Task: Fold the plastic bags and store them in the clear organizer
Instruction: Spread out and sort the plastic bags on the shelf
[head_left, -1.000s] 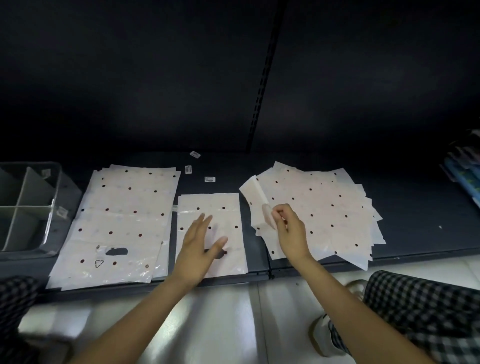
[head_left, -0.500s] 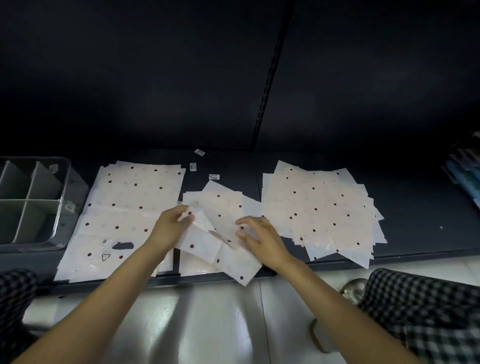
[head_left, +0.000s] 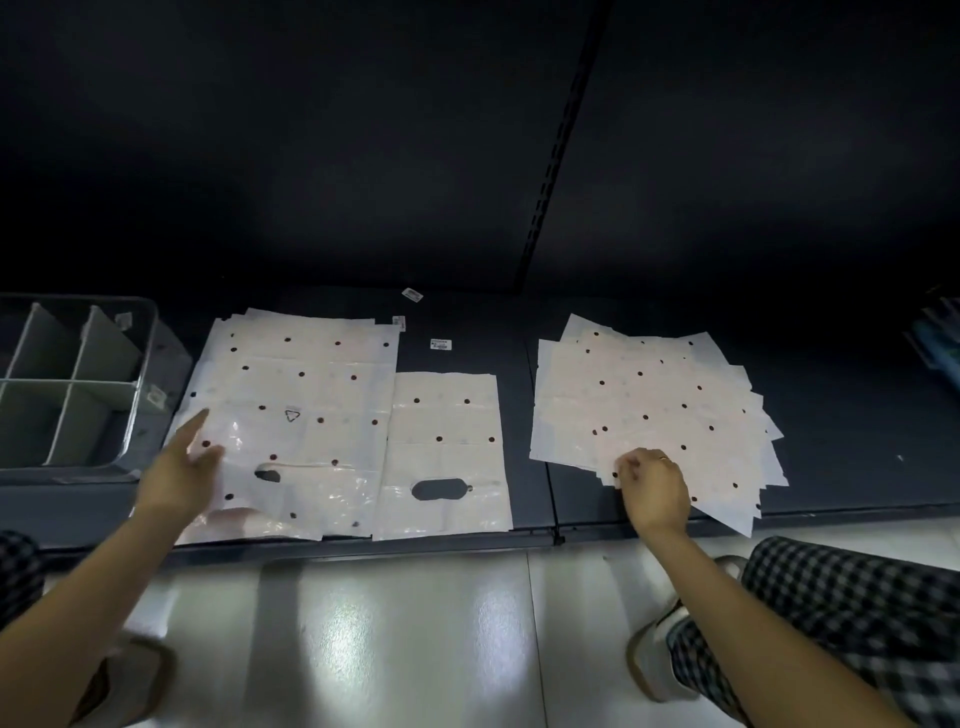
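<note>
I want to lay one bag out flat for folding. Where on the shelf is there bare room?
Bare shelf lies right of the right stack, and a narrow strip runs between it and the single bag. The left is crowded: the left pile sits beside the clear organizer.

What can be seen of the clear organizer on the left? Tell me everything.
The clear organizer is a see-through plastic bin with rounded corners, sitting upright at the left end of the dark shelf. Pale dividers split it into compartments that look empty. Small labels stick to its right wall. Nothing touches it; its left part is out of view.
</note>
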